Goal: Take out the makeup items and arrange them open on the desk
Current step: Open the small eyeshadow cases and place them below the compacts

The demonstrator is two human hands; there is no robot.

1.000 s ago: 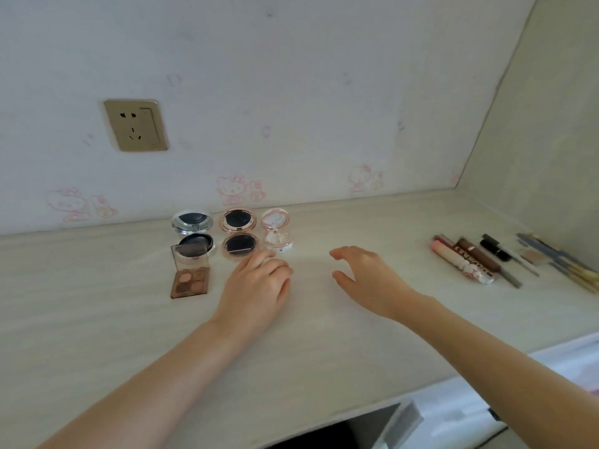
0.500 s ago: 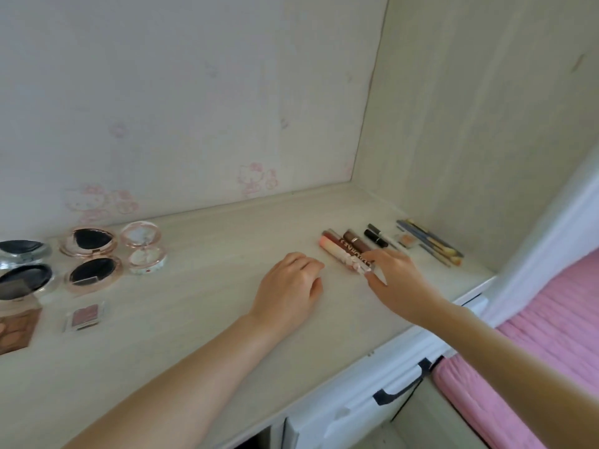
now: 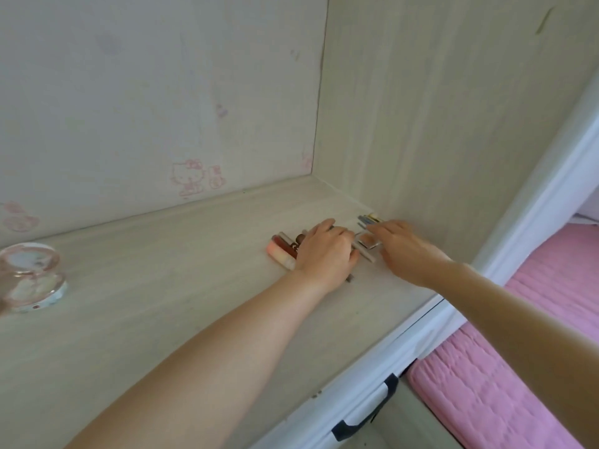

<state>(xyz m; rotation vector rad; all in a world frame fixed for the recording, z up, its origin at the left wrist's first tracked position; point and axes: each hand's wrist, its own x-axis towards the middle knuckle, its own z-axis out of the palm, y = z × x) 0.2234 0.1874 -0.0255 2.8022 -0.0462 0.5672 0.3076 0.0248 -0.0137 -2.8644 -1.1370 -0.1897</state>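
My left hand lies on top of the lip gloss tubes near the desk's right end, fingers bent down over them. Its fingertips are hidden, so the grip is unclear. A thin dark stick end pokes out from under its heel. My right hand reaches in from the right, its straight fingers touching a small tan palette. Beyond it, several pencils lie against the side wall. A clear round compact stands open at the far left.
The pale wood desk ends at a white front edge with a dark drawer handle below. A side wall closes off the right. A pink bed cover lies past the desk.
My view has swung further right. Both hands have moved right and forward: the left now covers the lip gloss tubes, the right has gone from the tubes to the small palette.
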